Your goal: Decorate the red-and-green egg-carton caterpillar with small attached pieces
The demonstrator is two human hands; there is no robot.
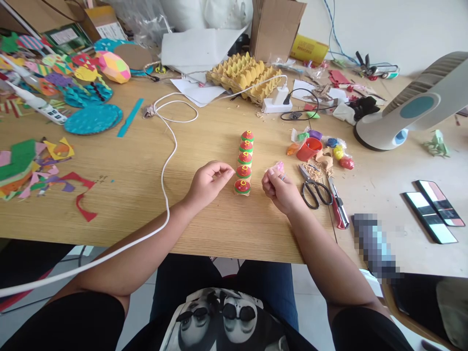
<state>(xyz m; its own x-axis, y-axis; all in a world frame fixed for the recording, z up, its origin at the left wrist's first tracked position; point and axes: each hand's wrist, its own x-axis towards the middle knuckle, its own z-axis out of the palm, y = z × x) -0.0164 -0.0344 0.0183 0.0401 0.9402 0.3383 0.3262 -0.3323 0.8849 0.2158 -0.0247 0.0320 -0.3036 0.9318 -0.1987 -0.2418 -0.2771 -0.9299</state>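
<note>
A straight row of small decorated cups (243, 172) stands on the table between my hands, with red tops, green bands, yellow shapes and pale bases. My left hand (209, 185) is at its left side, thumb and index finger pinched together near the front cups. I cannot tell whether the fingertips touch the row or hold something tiny. To the right of the row, my right hand (281, 191) is closed with its fingers curled in; what they hold, if anything, is hidden. A small pink bagged lump (280, 165) shows just behind its knuckles.
Scissors (315, 189), a red-handled utility knife (340, 207), an orange-red cup (309, 149) and bagged coloured lumps lie right. A white fan (402, 112) stands beyond. A white cable (171, 146) crosses on the left. Yellow egg trays (244, 75) and a power strip (277, 105) sit behind.
</note>
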